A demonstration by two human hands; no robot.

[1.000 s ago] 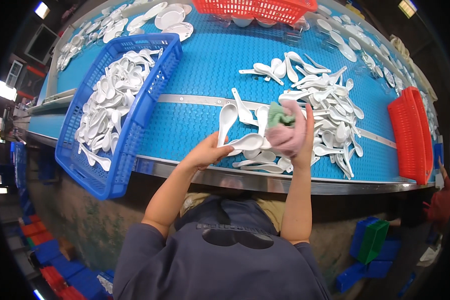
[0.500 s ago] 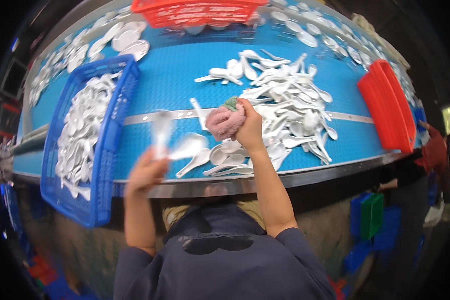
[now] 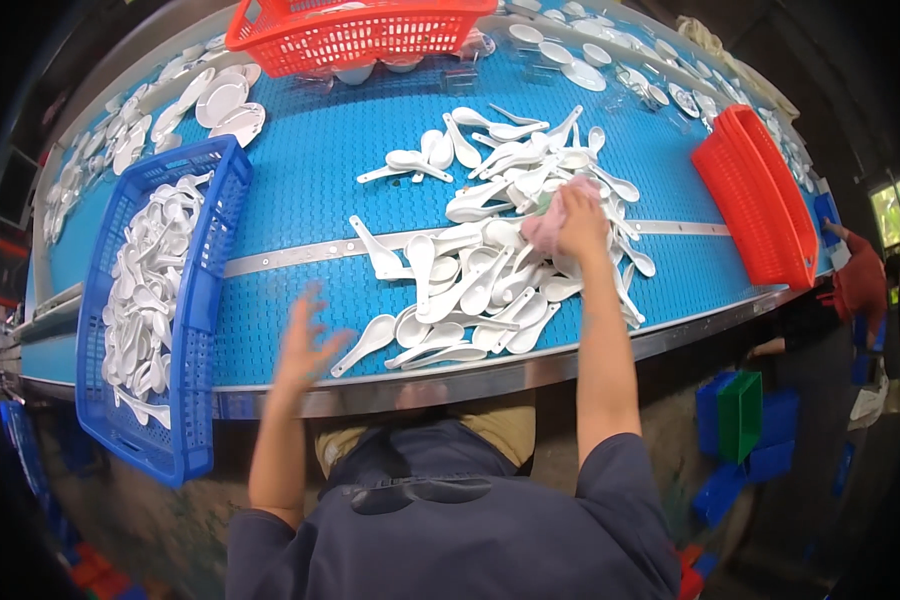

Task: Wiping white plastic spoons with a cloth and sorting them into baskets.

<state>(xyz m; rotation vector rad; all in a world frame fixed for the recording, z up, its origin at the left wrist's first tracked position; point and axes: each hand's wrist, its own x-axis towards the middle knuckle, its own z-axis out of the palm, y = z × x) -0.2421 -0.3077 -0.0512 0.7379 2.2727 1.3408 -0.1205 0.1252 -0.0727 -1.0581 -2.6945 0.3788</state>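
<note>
My right hand [image 3: 584, 230] is closed on a pink and green cloth [image 3: 544, 236], which lies over the heap of white ceramic spoons [image 3: 480, 285] on the blue belt. Part of the cloth is hidden behind the fingers. My left hand [image 3: 308, 345] hovers over the belt's near edge, left of the heap, its fingers spread and nothing in them. Closest to it is a white spoon [image 3: 368, 345] at the heap's left end. A blue basket [image 3: 195, 350] full of similar spoons [image 3: 150, 290] stands farther left, reaching over the near edge.
At the far side stands a red basket [image 3: 360, 40]; another red basket [image 3: 755, 200] is tilted at the right. White plates [image 3: 225, 100] and other dishes line the far edge. Someone in a red sleeve [image 3: 860, 275] is at the right, near green and blue crates [image 3: 739, 415] on the floor.
My right hand has carried the cloth rightward onto the heap. My left hand, which held a blurred white spoon, is now empty. The whole view has shifted slightly.
</note>
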